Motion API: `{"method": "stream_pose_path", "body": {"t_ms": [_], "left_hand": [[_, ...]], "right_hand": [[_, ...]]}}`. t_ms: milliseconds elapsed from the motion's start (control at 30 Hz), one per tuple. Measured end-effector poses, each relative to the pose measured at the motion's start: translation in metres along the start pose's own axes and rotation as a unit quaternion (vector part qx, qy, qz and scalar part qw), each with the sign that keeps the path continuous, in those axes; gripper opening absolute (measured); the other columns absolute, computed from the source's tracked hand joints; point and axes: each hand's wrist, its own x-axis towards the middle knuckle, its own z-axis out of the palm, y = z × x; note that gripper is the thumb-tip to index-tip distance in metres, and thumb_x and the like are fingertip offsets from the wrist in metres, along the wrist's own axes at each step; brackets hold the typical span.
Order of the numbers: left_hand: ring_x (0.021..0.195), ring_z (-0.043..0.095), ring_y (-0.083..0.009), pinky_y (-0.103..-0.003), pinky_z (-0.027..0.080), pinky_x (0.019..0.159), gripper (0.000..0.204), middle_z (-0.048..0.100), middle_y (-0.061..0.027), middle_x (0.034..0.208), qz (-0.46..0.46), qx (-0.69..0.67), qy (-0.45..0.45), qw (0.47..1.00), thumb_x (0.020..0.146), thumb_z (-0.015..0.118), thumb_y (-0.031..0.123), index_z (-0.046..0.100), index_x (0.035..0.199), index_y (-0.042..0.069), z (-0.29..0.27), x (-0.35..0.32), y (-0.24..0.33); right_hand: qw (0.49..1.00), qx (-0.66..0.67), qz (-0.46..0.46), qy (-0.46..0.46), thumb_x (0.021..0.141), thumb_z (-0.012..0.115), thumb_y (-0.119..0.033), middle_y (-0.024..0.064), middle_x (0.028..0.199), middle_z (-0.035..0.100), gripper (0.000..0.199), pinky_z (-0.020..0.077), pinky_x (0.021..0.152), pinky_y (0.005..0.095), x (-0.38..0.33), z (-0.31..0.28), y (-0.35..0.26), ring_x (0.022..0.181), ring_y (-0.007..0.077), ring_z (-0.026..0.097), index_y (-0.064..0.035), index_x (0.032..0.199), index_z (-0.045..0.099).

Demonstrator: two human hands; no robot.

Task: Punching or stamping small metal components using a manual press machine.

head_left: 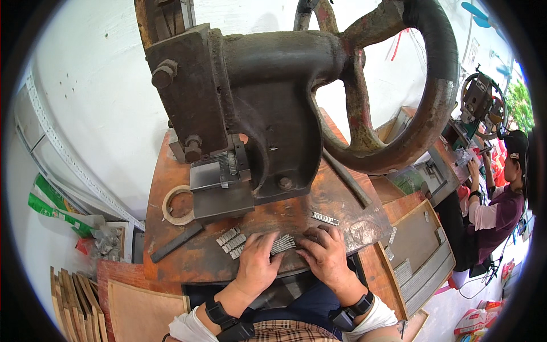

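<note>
A fanned bundle of thin grey metal strips (pixel 283 244) sits between my hands at the front of the wooden bench. My left hand (pixel 257 263) closes its thumb and fingers around the bundle's left end. At the other end, the curled fingers of my right hand (pixel 326 256) grip the strips; its fingertips are partly hidden. Short rows of toothed metal pieces (pixel 231 241) lie just left of my left hand. Another toothed strip (pixel 325 218) rests beyond my right hand. Behind them stands a dark hand press (pixel 273 108) with a metal die block (pixel 219 176) at its base.
A tape roll (pixel 178 205) and a dark flat bar (pixel 177 243) lie on the bench's left. A metal rod (pixel 346 178) leans at the right, below the press's large wheel (pixel 439 114). A tray (pixel 422 262) of strips stands right. A co-worker (pixel 494 211) sits farther right.
</note>
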Motion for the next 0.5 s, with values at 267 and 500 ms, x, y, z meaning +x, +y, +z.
{"method": "stream_pose_path", "body": {"t_ms": [267,500], "left_hand": [[0.092,0.059,-0.0345,-0.040,0.048,0.081,0.040,0.066,-0.0136,0.100,0.045,-0.008,-0.027,0.999,0.067,0.074,0.003,0.064,0.105,0.002,-0.002,0.006,-0.005],[0.092,0.058,-0.0348,-0.041,0.047,0.080,0.039,0.066,-0.0134,0.099,0.044,-0.015,-0.018,0.999,0.066,0.074,0.002,0.064,0.103,0.001,-0.001,0.005,-0.005]], "right_hand": [[0.990,0.083,0.111,-0.031,0.067,0.078,-0.019,0.0068,0.087,0.064,0.024,0.0467,0.076,0.0400,0.003,0.014,0.017,0.087,0.0291,0.060,-0.0115,0.088,0.070],[0.998,0.034,0.043,0.021,0.068,0.073,-0.017,0.0052,0.089,0.062,0.028,0.0476,0.070,0.0385,0.004,0.008,0.009,0.084,0.0270,0.060,-0.0131,0.095,0.071]]}}
